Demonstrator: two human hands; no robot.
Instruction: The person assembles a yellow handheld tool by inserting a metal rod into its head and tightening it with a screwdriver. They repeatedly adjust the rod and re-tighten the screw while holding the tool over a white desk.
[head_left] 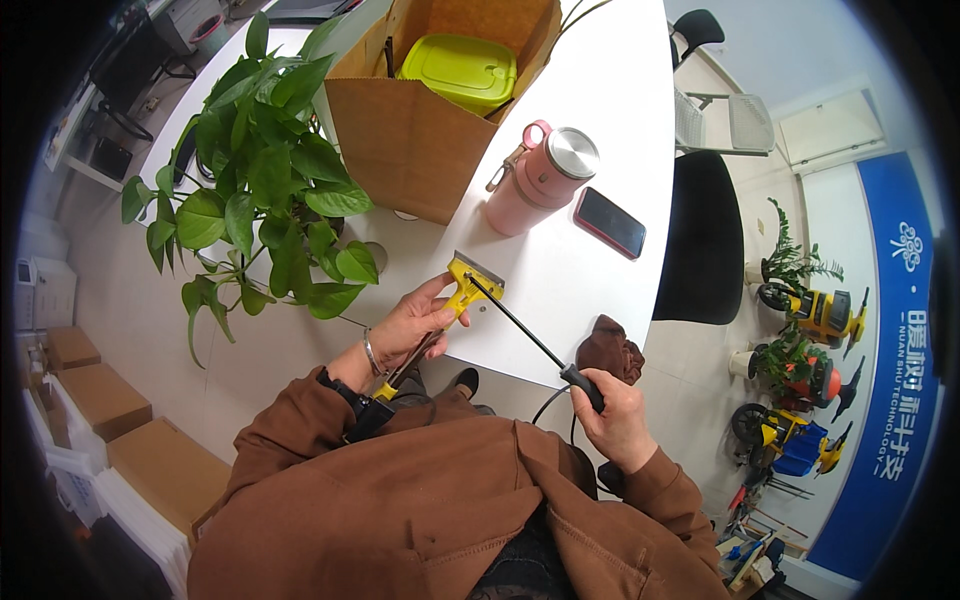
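Note:
My left hand point(412, 322) is closed round a yellow scraper point(463, 288) near its wide metal-edged head. The scraper's shaft runs back past my wrist to a yellow and black grip point(376, 408) by my left forearm. In my right hand point(612, 418) is a screwdriver point(522, 328), held by its black handle. Its thin dark shaft slants up and left, and the tip meets the scraper's head at what looks like a screw. Both tools are in the air just over the near edge of the white table point(520, 285).
A pink bottle point(530, 195) and a phone point(610, 223) stand and lie beyond the tools. Behind are a paper bag point(400, 150) with a green-lidded box point(460, 70) and a leafy plant point(270, 180). Crumpled brown cloth point(608, 350) lies near my right hand.

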